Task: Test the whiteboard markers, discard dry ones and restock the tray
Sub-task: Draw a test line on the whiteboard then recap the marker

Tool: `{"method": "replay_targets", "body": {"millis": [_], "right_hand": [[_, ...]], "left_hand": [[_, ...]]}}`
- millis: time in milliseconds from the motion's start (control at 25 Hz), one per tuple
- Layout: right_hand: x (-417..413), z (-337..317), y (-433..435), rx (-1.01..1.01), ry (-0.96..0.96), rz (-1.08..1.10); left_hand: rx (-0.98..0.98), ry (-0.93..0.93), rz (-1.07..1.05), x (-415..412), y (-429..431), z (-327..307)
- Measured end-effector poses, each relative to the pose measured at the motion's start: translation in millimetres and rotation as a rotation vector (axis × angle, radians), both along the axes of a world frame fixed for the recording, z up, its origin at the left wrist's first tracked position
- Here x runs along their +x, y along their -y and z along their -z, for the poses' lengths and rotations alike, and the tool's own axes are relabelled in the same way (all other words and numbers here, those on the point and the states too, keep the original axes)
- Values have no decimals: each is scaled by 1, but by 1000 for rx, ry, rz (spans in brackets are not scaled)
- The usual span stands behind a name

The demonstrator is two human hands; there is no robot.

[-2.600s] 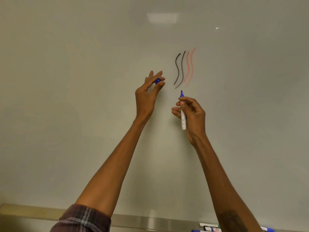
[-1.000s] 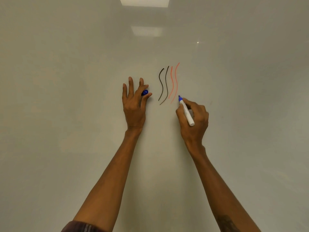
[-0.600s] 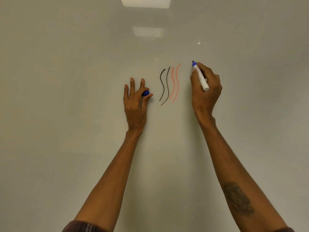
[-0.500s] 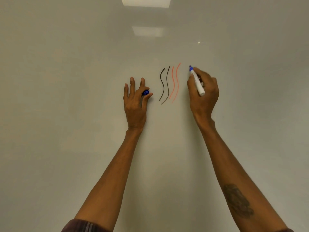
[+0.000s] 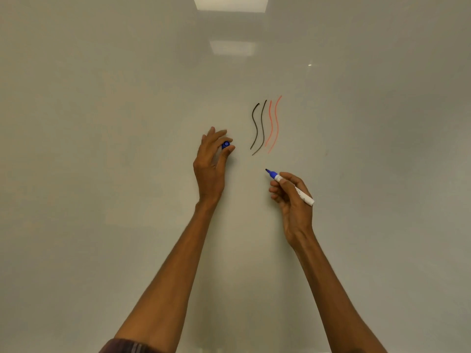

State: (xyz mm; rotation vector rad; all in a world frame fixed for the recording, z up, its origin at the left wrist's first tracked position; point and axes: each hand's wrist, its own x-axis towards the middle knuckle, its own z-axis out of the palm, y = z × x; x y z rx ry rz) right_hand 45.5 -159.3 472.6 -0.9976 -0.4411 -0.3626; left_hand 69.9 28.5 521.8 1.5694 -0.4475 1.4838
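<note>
A whiteboard [image 5: 127, 149] fills the view. On it are two wavy black lines [image 5: 258, 127] and, just right of them, two wavy red lines [image 5: 274, 123]. No blue line shows on the board. My right hand [image 5: 293, 200] grips an uncapped blue marker [image 5: 290, 186], white-barrelled, its tip pointing up and left below the lines and off the board. My left hand [image 5: 211, 164] pinches the blue cap [image 5: 225, 144] between thumb and fingers, left of the black lines.
Ceiling lights reflect in the board near the top centre [image 5: 230, 2]. The marker tray is out of view below.
My right hand drew the marker down from beside the top of the red lines to below them, leaving no visible blue mark. My left hand turned slightly, still pinching the cap.
</note>
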Motion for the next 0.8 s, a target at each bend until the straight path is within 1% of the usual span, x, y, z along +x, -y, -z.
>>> {"method": "replay_targets", "body": {"millis": [80,200,280,360,480,560,680,800], "right_hand": [[-8,13,-14,31,-51,-139],[-20,34,-40,22,-82,-268],[-26,47,-57,-12,-90,-300],[-32,60,-71,-37,-105,-318],[-39,79,-90,-65,-143,-339],[-45,92,-102,-75,-179,-343],[-54,107,-118,-77,-223,-355],[-59,119,-131,-112,-249,-344]], "left_hand": [[-89,-34,13,-16,0,18],[-328,-192,187,-39,1,46],[-469,-264,277,-50,-1,65],[-592,-299,345,-58,-6,85],[-835,-340,480,-66,-14,111],[-962,-375,511,-75,-19,125],[-1038,-408,485,-85,-27,142],[-1035,-426,455,-93,-37,156]]}}
